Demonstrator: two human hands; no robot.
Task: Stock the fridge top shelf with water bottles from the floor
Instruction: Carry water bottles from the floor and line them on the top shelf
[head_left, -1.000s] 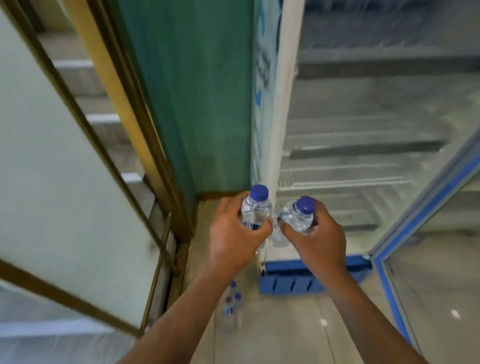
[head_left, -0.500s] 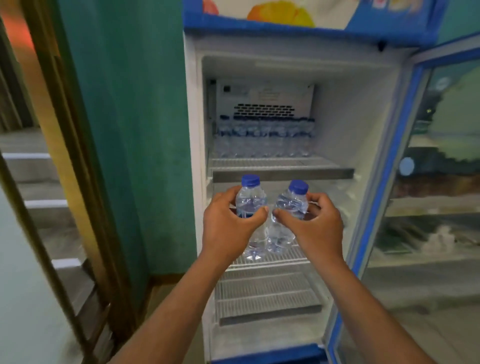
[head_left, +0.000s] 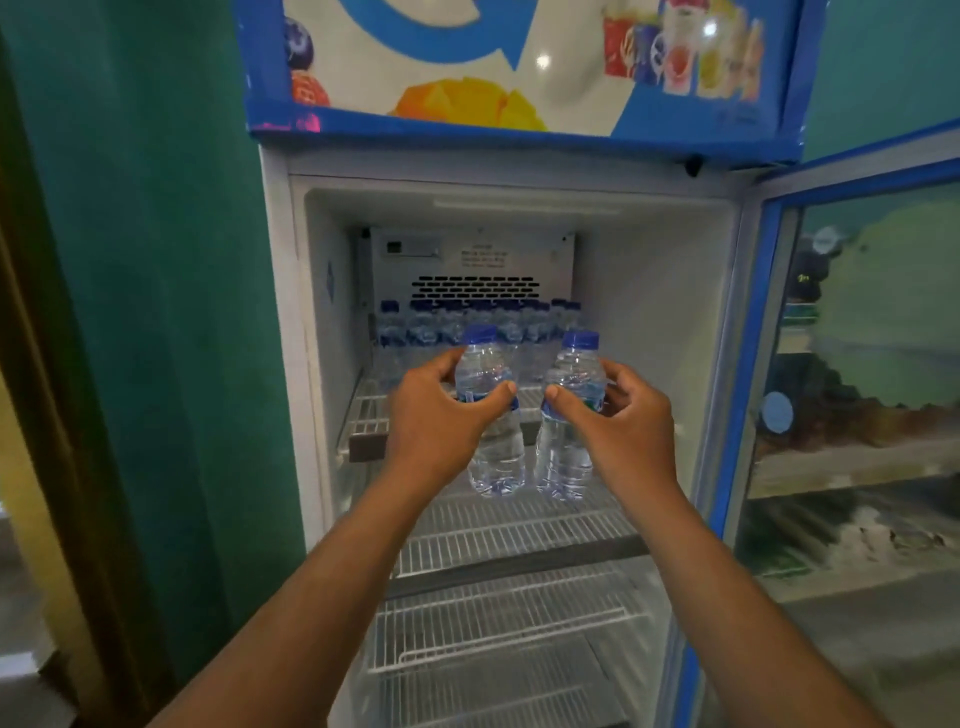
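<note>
Both hands (head_left: 524, 415) have raised bottles (head_left: 530, 415) level with, seemingly, top shelf (head_left: 363, 410).

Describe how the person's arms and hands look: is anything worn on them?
Both arms are bare up to the frame's bottom edge; no sleeve shows. The left hand and the right hand wear no gloves. No ring, watch or bracelet is visible on the fingers or wrists. The thumbnails are short and unpainted.
</note>
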